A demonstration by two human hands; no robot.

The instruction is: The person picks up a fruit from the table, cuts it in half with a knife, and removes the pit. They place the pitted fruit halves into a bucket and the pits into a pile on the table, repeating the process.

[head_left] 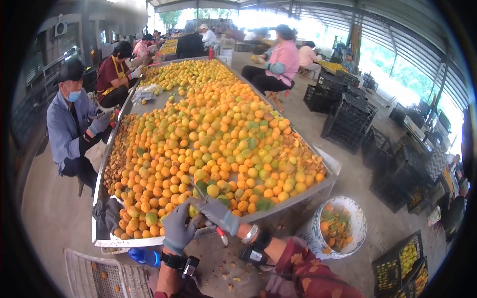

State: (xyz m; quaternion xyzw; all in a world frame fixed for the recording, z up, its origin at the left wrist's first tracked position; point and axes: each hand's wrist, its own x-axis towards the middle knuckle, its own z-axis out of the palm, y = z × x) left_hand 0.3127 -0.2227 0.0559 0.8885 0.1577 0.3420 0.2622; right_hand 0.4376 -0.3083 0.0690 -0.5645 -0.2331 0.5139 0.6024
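Both hands wear grey gloves and meet at the near edge of a metal table (97,218) heaped with orange and green-yellow fruits (198,134). My left hand (180,226) is closed on a greenish fruit (193,210). Just right of it, my right hand (218,214) is wrapped round a small knife with a red handle (222,233), whose end sticks out below the palm. A thin metal part (198,190) points up from between the hands. Green leaves (264,203) lie among the fruits beyond my right hand.
A white bucket (358,218) with leaves and fruit stands at the right. Below the table are a blue bottle (144,257) and a pale crate (82,273). Dark cloth (107,216) lies in the table's left corner. Other people sit alongside; black crates (345,121) are stacked right.
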